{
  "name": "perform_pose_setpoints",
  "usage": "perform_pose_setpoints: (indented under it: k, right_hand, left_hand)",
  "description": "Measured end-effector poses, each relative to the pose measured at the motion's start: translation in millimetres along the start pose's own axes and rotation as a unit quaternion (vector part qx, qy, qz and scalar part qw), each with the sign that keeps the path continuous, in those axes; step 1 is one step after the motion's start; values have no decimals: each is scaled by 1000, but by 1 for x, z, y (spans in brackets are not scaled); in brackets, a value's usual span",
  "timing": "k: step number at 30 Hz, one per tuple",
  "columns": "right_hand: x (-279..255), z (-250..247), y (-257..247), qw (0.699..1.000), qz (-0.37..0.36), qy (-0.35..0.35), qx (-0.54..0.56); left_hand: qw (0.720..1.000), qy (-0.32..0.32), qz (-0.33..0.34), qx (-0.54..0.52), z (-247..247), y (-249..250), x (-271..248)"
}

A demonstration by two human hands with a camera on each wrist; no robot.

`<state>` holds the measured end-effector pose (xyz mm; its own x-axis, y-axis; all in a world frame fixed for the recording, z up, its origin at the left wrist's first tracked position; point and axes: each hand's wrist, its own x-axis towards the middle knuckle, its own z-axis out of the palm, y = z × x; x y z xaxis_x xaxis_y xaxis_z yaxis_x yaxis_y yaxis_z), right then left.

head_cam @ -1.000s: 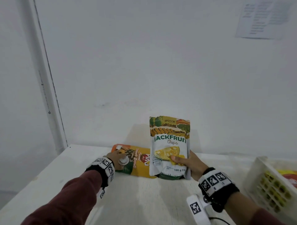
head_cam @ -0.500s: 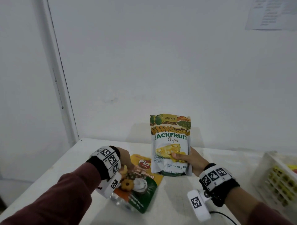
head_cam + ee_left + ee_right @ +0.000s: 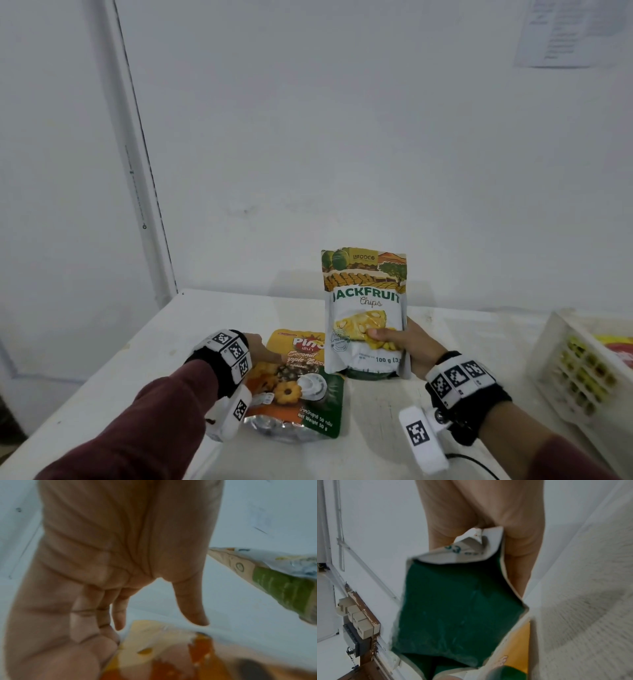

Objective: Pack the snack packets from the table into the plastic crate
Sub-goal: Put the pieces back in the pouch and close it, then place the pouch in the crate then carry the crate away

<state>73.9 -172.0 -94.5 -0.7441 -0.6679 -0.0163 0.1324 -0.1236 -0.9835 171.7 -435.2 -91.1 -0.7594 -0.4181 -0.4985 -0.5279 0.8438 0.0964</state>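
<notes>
— Where's the jackfruit pouch (image 3: 364,308)?
— Upright, off the worktop (image 3: 191,329), right hand (image 3: 416,346) clamped on its lower edge. Probably light and crushable; hold the seams, not the belly.
— And the biscuit packet (image 3: 301,387)?
— Under the left hand (image 3: 262,347); gripping or resting, I can't tell. The plastic crate (image 3: 555,346) stands at right.

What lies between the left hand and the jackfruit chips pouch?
The orange biscuit packet, on the table beside the jackfruit chips pouch; the head view shows it.

The biscuit packet (image 3: 301,394) looks glossy foil, the jackfruit pouch (image 3: 364,308) matt, the table (image 3: 171,342) scuffed, the crate (image 3: 561,329) plastic
</notes>
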Motion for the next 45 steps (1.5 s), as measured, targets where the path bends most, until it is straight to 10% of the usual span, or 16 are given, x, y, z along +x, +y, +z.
perform_pose_setpoints:
  k: [16, 29, 45]
  right_hand:
    - [-13, 11, 6, 997, 55, 48, 1]
    - [-27, 20, 13, 979, 65, 94, -169]
    - [-85, 63, 27, 972, 16, 211, -100]
  left_hand:
    - [972, 21, 16, -232, 14, -8, -3]
    - [765, 66, 127, -628, 23, -50, -3]
    - [730, -1, 284, -622, 13, -73, -40]
